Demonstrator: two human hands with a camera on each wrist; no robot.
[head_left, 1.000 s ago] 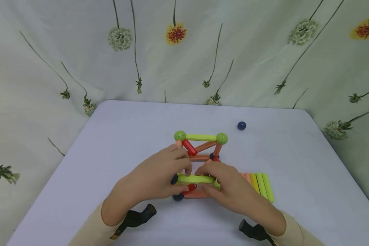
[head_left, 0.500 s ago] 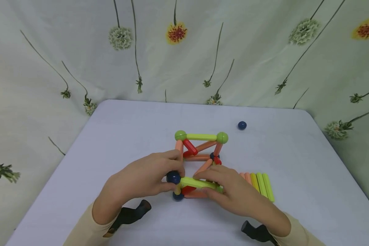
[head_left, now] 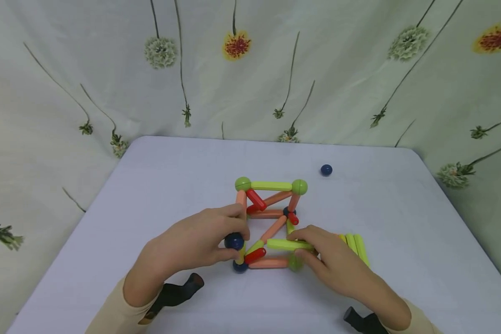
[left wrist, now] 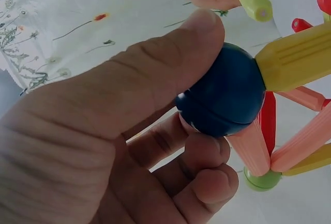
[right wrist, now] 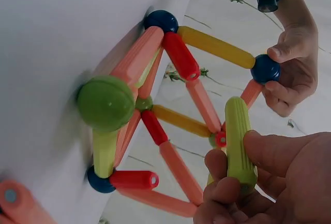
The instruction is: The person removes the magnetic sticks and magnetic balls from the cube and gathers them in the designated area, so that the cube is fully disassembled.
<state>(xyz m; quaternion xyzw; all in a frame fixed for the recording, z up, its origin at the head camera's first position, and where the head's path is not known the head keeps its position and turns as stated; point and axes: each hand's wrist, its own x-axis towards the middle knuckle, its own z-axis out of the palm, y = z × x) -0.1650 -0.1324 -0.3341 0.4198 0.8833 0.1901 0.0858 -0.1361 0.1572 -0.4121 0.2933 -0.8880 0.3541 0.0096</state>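
My left hand (head_left: 206, 239) pinches a dark blue ball (left wrist: 230, 92) between thumb and fingers, at the top of a yellow rod (right wrist: 217, 46) that rises from another blue ball (right wrist: 161, 21) on the table. A salmon rod (left wrist: 251, 149) also meets the held ball. My right hand (head_left: 331, 255) grips a yellow-green rod (right wrist: 238, 141), its far end apart from the held ball. Both hands are at the near side of a frame of magnetic rods and balls, with red rods (head_left: 255, 199), a yellow-green rod (head_left: 271, 186) across the far top and green balls (head_left: 299, 187).
A loose blue ball (head_left: 326, 170) lies on the white table (head_left: 183, 171) behind the frame. Several loose yellow-green rods (head_left: 361, 250) lie in a row to the right, partly behind my right hand. A flower-print cloth (head_left: 350, 93) hangs behind the table.
My left hand shifted left to the blue ball and now pinches it. My right hand drew the yellow-green rod rightward, away from that ball, leaving a gap.
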